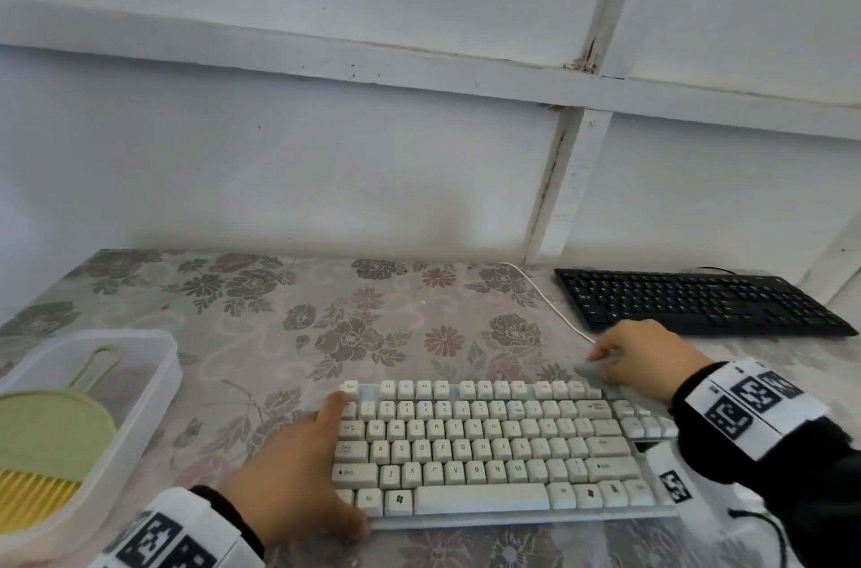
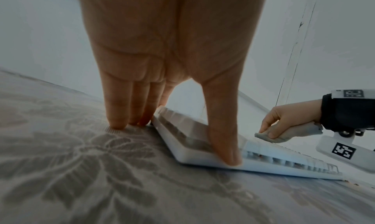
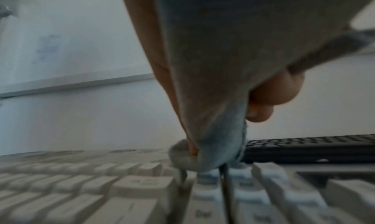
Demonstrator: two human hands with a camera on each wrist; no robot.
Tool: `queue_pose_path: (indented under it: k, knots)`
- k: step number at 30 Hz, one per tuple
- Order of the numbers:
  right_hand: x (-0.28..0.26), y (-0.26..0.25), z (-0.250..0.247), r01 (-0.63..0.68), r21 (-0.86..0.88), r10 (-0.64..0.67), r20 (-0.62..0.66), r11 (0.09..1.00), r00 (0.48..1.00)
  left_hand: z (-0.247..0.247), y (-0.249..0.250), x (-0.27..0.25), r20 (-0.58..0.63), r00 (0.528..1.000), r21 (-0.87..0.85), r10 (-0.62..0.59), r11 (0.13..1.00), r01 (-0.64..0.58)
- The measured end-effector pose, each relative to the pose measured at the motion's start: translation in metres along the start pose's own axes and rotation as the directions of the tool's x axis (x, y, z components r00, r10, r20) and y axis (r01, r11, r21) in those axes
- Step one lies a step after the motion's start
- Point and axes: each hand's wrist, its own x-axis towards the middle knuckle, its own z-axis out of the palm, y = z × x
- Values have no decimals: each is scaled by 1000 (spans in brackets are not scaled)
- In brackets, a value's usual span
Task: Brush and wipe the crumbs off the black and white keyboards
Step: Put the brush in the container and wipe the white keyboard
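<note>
The white keyboard lies near the front of the table. My left hand braces its left end with straight fingers: fingertips on the table by the back corner, thumb against the front edge. My right hand grips a grey cloth and presses it on the keys at the back right corner. The black keyboard sits at the far right by the wall.
A clear plastic box at the left holds a green dustpan with a yellow brush. A white cable runs from the white keyboard toward the wall. The flowered tablecloth covers the table.
</note>
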Motion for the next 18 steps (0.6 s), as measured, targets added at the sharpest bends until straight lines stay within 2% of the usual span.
queue_pose_path:
  k: [2,4,6,8,12,18]
  knots:
    - [-3,-28,0,125,144,-119,-52,982,992,0,1,1,3,1000,-5,-3,1000,3]
    - [-6,-62,6,263,203,-254,-70,943,965,0,1,1,9,1000,-5,-2,1000,2]
    - [-9,-90,18,366,151,-368,-18,918,930,0,1,0,6,1000,4,-3,1000,3]
    - [-11,-101,30,412,68,-414,32,909,910,-1,1,0,6,1000,8,-4,1000,4]
    - [-8,-80,31,301,9,-301,59,954,952,0,-1,2,8,1000,0,-5,1000,5]
    - [-8,-18,17,122,-44,-121,4,992,993,2,-3,3,5,1000,1,6,1000,-6]
